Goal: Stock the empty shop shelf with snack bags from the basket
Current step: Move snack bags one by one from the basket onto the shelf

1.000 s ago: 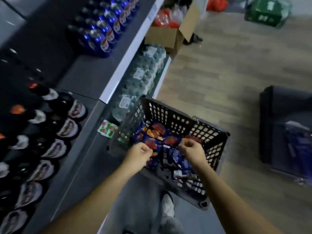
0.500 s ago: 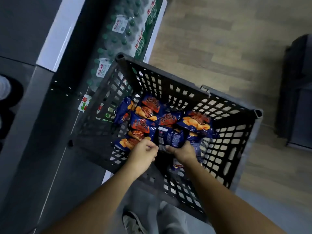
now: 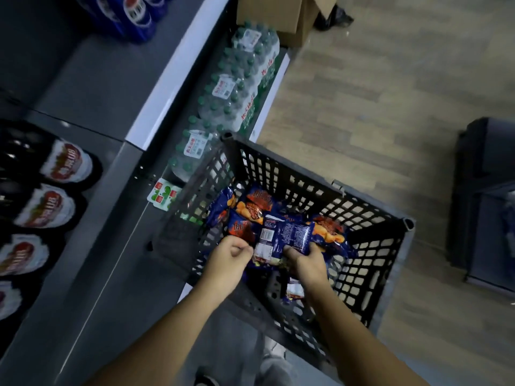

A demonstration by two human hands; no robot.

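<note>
Flagging risks, biggest item first.

- Shelf [image 3: 106, 84]: grey board up-left of the basket, with dark bottles [image 3: 65, 162] and blue cans [image 3: 133, 15] on it. A careless swing across could clip a bottle.
- Basket [image 3: 306, 172]: dark lattice crate beside the shelving, far corner against the shrink-wrapped water packs [image 3: 237, 90]. Bag corners could snag in the wall slots on the lift.
- Snack bags [image 3: 256, 201]: loose pile on the basket floor. The film looks slick and puffed, so one lifted bag may drag or tip its neighbours, and a hard squeeze would crush the contents.
- Right hand [image 3: 310, 261]: grip clamped on the near edge of the back-facing bag [image 3: 289, 232]. An edge-only hold could slip.
- Left hand [image 3: 227, 259]: grip curled tight at the pile's near-left. It probably pinches a bag corner, but blur hides which bag.

Writing:
- Water packs: red Chinese characters on green wrap plus white stickers, not legible.
- Dark bottles: red-and-white labels, smeared.
- Blue cans: red-white-blue roundel, no readable text.
- Snack bags: orange lettering on blue, blurred. The back-facing bag shows a white table and fine print, both too small to read.
- Price tag [image 3: 163, 195]: green with red squares, unreadable.
</note>
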